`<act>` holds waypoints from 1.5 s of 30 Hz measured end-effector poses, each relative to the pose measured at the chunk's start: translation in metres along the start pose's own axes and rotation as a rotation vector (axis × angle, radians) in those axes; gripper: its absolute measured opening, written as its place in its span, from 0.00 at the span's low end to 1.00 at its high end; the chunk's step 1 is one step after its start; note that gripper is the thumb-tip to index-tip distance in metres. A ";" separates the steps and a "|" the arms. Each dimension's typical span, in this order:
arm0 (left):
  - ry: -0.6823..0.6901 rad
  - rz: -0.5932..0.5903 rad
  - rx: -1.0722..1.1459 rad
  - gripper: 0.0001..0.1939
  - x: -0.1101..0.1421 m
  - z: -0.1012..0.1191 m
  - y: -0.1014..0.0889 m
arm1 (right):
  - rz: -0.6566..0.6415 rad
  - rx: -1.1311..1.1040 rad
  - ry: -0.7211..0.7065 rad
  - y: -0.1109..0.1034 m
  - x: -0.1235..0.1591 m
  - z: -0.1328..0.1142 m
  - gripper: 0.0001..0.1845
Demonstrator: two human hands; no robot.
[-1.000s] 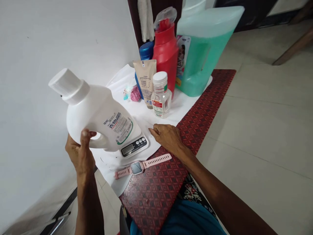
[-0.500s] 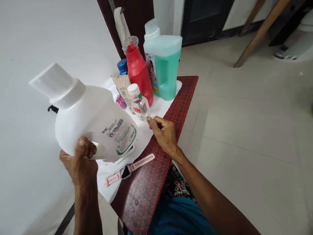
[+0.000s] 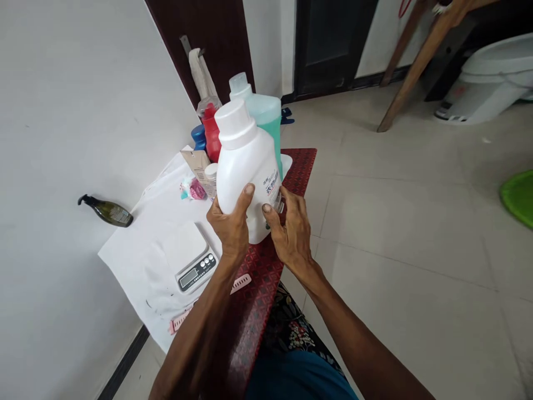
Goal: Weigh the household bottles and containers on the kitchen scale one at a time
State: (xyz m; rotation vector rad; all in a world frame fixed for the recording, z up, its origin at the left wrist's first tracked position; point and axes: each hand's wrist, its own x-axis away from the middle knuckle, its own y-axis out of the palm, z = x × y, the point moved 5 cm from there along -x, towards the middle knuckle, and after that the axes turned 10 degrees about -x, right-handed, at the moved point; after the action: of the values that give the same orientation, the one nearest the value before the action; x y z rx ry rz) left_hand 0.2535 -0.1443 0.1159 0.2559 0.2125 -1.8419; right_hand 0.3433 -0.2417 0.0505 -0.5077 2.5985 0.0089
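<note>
A large white detergent bottle (image 3: 241, 166) with a white cap and printed label stands nearly upright between my hands, near the red table edge. My left hand (image 3: 231, 228) is closed on its handle side, thumb up along the front. My right hand (image 3: 291, 230) grips the lower right side by the label, thumb in front. Behind it are a teal liquid bottle (image 3: 268, 114), a red bottle (image 3: 211, 133) and a blue bottle (image 3: 199, 137), partly hidden. A small clear bottle with a white cap (image 3: 211, 171) and a beige tube (image 3: 197, 164) sit just left of it.
A kitchen scale (image 3: 194, 261) lies on the white cloth (image 3: 137, 278), near a pink-strapped watch (image 3: 180, 321) partly covered by my left arm. A dark pump bottle (image 3: 110, 212) lies by the wall. Wooden legs (image 3: 410, 72) and a white bucket (image 3: 487, 83) stand at the right.
The white bottle has moved right and away from me, from above the scale to the table's right side, and is more upright. My right hand has come onto it; the scale is now uncovered.
</note>
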 end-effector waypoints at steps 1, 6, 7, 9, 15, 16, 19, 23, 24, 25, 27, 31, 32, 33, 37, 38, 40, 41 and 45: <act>0.007 -0.009 -0.008 0.25 -0.004 -0.004 0.006 | -0.007 -0.003 -0.001 0.004 -0.004 0.007 0.41; 0.104 -0.009 -0.073 0.22 -0.020 -0.018 0.022 | -0.051 -0.002 -0.025 0.021 -0.019 0.029 0.44; 0.127 -0.013 -0.090 0.22 -0.022 -0.019 0.024 | -0.058 0.003 -0.027 0.023 -0.021 0.032 0.44; 0.158 -0.033 -0.107 0.21 -0.024 -0.020 0.027 | -0.070 0.002 -0.033 0.026 -0.025 0.036 0.43; 0.202 -0.155 -0.173 0.20 -0.019 -0.008 0.011 | -0.092 -0.027 -0.026 0.023 -0.017 0.045 0.43; 0.227 -0.178 -0.221 0.20 -0.017 -0.003 0.002 | -0.081 -0.026 -0.018 0.021 -0.011 0.046 0.42; 0.336 -0.169 -0.386 0.21 -0.012 0.016 -0.042 | -0.040 -0.020 0.003 0.011 0.015 0.040 0.35; 0.393 0.010 -0.567 0.21 -0.026 0.019 -0.134 | -0.234 -0.014 -0.013 0.012 0.048 0.018 0.17; 0.376 0.070 -0.607 0.22 -0.035 0.013 -0.161 | -0.305 -0.021 -0.027 0.015 0.054 0.012 0.17; 0.339 0.128 -0.647 0.22 -0.045 0.004 -0.188 | -0.364 -0.030 -0.041 0.019 0.058 0.007 0.18; 0.210 0.249 -0.706 0.22 -0.069 -0.019 -0.242 | -0.445 -0.046 -0.056 0.026 0.064 0.000 0.21; -0.071 0.474 -0.839 0.29 -0.120 -0.061 -0.328 | -0.567 -0.028 -0.089 0.043 0.071 -0.001 0.27; -0.094 0.504 -0.851 0.33 -0.134 -0.066 -0.342 | -0.580 -0.013 -0.103 0.046 0.071 0.000 0.28; -0.106 0.528 -0.858 0.37 -0.149 -0.070 -0.354 | -0.584 0.003 -0.121 0.048 0.071 0.001 0.27; -0.124 0.585 -0.866 0.56 -0.210 -0.078 -0.386 | -0.584 0.053 -0.196 0.052 0.070 0.002 0.24; -0.133 0.591 -0.862 0.59 -0.224 -0.081 -0.392 | -0.586 0.055 -0.218 0.053 0.070 0.002 0.24; -0.161 0.596 -0.845 0.62 -0.249 -0.089 -0.400 | -0.582 0.061 -0.257 0.054 0.070 0.002 0.21; -0.178 0.594 -0.831 0.61 -0.260 -0.094 -0.404 | -0.579 0.066 -0.276 0.054 0.070 0.002 0.20; -0.236 0.578 -0.782 0.45 -0.286 -0.117 -0.410 | -0.584 0.133 -0.302 0.056 0.069 0.004 0.20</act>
State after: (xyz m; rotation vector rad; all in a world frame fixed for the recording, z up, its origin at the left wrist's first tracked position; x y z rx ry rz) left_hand -0.0539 0.2659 0.0904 -0.4092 0.6017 -1.0948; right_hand 0.2693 -0.2132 0.0103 -1.0999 2.0621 -0.2584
